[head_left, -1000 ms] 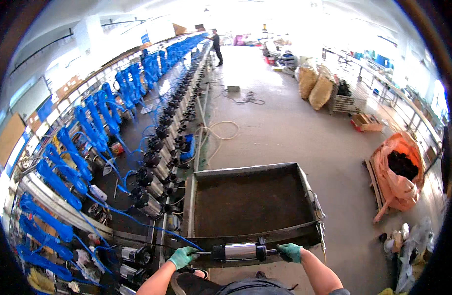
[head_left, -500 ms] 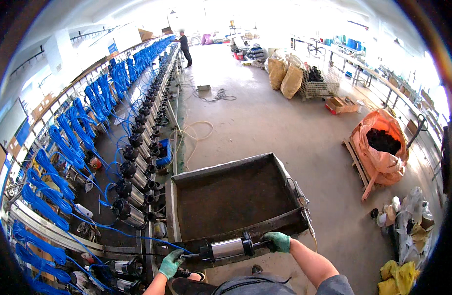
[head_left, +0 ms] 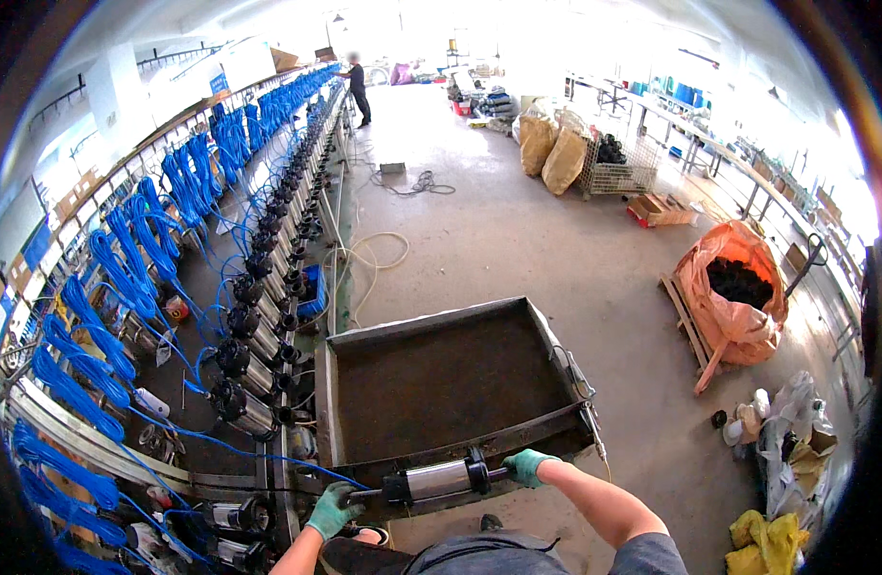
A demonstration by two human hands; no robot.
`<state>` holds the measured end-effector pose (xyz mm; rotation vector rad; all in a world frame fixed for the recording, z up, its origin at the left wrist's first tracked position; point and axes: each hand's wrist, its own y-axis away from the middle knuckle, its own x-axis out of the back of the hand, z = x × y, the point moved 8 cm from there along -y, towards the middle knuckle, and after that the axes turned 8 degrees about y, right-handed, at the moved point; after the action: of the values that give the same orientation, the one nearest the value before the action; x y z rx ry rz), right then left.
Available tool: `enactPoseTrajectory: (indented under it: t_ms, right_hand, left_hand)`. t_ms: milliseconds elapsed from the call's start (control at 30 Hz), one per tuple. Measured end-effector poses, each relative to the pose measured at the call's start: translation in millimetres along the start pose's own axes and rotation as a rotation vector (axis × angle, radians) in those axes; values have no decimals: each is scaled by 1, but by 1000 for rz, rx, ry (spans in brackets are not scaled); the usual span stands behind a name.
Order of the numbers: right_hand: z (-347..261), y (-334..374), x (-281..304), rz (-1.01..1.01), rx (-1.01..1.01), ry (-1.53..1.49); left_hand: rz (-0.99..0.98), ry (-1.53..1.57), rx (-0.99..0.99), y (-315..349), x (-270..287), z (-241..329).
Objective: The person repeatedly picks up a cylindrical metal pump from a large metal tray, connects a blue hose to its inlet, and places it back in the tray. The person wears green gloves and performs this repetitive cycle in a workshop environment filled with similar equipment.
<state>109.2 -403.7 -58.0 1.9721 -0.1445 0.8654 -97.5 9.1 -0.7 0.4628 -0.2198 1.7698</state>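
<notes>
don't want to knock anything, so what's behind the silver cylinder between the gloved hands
Behind the silver cylinder is the dark near wall of the metal tub. The cylinder hides part of that wall; whatever lies directly under it is covered too.

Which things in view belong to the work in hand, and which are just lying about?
Apparently in use:
black-and-silver cylinder, held at its ends by the left hand and right hand
metal trough next to it, probably

Seemingly just lying about:
orange sack
tan sacks
yellow bundle
</notes>
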Motion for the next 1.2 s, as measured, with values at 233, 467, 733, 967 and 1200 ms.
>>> enactPoseTrajectory:
  t_ms: [233,467,733,967,1200]
  right_hand:
    - [-4,16,5,46,-28,-534]
    - [7,12,5,135,-97,-669]
    - [11,14,8,209,-35,-911]
    - [1,23,2,208,-64,-1071]
    - [1,20,3,186,-47,-1136]
  left_hand:
    - [-177,12,575,-17,7,-73]
    - [139,138,28,-10,10,-46]
    - [-23,-13,330,-21,6,-39]
    - [118,572,644,11,23,-53]
    - [150,-137,-137,-23,60,-1]
